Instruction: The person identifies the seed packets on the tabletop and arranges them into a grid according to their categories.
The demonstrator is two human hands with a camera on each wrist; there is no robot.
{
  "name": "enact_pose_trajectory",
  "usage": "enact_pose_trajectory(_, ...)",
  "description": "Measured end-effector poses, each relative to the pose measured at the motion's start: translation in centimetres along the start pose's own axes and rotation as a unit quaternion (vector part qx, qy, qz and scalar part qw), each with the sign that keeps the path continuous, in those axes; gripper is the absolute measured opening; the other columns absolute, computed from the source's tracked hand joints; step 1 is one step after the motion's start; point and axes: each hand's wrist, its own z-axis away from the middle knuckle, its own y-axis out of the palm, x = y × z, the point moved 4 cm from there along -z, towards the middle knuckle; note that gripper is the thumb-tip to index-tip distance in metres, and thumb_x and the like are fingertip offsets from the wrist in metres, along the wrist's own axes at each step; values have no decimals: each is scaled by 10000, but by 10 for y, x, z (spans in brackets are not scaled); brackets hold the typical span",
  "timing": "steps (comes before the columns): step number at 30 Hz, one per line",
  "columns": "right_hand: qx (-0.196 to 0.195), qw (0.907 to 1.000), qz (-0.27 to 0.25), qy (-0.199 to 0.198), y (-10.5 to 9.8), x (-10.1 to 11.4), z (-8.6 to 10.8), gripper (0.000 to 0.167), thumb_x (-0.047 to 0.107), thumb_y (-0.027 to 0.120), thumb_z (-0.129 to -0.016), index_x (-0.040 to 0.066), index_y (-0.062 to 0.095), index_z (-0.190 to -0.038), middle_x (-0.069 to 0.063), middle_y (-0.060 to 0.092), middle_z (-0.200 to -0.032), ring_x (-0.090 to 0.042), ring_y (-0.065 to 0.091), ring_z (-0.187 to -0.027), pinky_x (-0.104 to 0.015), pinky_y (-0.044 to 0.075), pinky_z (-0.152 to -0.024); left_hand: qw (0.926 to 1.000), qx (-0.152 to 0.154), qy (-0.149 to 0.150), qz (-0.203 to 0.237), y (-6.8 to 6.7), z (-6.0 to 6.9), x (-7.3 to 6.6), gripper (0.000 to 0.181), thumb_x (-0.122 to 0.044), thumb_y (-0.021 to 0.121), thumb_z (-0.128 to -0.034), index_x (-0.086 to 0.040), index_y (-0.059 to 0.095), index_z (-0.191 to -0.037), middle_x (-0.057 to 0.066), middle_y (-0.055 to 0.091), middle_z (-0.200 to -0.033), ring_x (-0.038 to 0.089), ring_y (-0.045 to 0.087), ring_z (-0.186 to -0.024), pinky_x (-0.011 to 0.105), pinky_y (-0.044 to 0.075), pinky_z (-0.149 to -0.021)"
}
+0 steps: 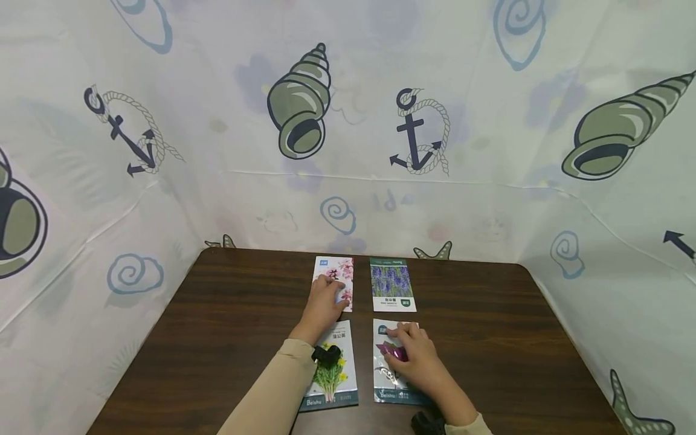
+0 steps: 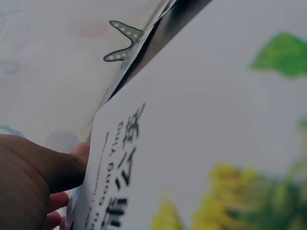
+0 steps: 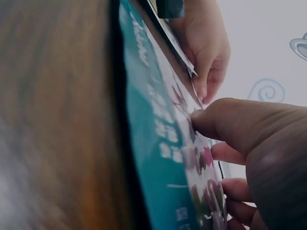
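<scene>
Four flat seed packets lie on the table in two rows. My left hand (image 1: pixel 324 305) rests on the upper left packet with pink blossoms (image 1: pixel 346 272), fingers spread over its face. At lower left lies a packet with yellow-flowered greens (image 1: pixel 330 380); it fills much of the left wrist view, next to my thumb (image 2: pixel 57 163). My right hand (image 1: pixel 417 356) touches the lower right packet (image 1: pixel 399 396), printed with a magenta shape and a teal bottom band. In the right wrist view, my thumb (image 3: pixel 211 122) and fingertips meet its surface. The upper right packet (image 1: pixel 391 281) shows purple flower spikes.
The dark wood-grain table (image 1: pixel 489 338) carries the packets near its middle. A pale curtain (image 1: pixel 370 133) printed with shells, anchors and starfish surrounds it at the back and sides. A dark camera strap (image 1: pixel 326 355) sits at my left wrist.
</scene>
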Motion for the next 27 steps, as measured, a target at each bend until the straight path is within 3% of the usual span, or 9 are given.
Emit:
enact_pose_trajectory(6, 49, 9995, -295, -33, 7, 3, 1, 499, 294, 864, -925, 165, 731, -1389, -157, 560, -1503, -410, 528, -1362, -658, 448, -1106, 9997, 28, 106, -225, -1, 2, -1, 364, -188, 834, -977, -28, 749, -1293, 172, 573, -1285, 323, 522, -1196, 513, 512, -1032)
enact_pose_trajectory(14, -29, 9994, -332, 6, 7, 4, 3, 468, 278, 887, -906, 196, 750, -1346, -124, 577, -1465, -395, 501, -1391, -652, 432, -1123, 9993, 127, 73, -334, -4, 7, -9, 306, -179, 808, -997, -45, 751, -1266, 176, 562, -1279, 329, 520, -1202, 518, 530, -1011)
enact_pose_trajectory(20, -176, 9992, -302, -169, 5, 6, 2, 438, 234, 901, -887, 203, 773, -1305, -106, 616, -1420, -413, 500, -1429, -671, 409, -1141, 9982, 27, 243, -554, -6, 7, -12, 205, -176, 807, -996, -111, 792, -1190, 153, 594, -1214, 344, 548, -1149, 523, 519, -994)
enact_pose_trajectory(27, -364, 9974, -486, -379, 1, 6, 5, 321, 178, 899, -894, 197, 789, -1195, -119, 625, -1378, -345, 572, -1308, -605, 462, -1074, 9964, -146, 517, -662, -4, 4, -15, 164, -166, 791, -1006, -124, 811, -1163, 144, 643, -1175, 336, 606, -1155, 564, 455, -1187)
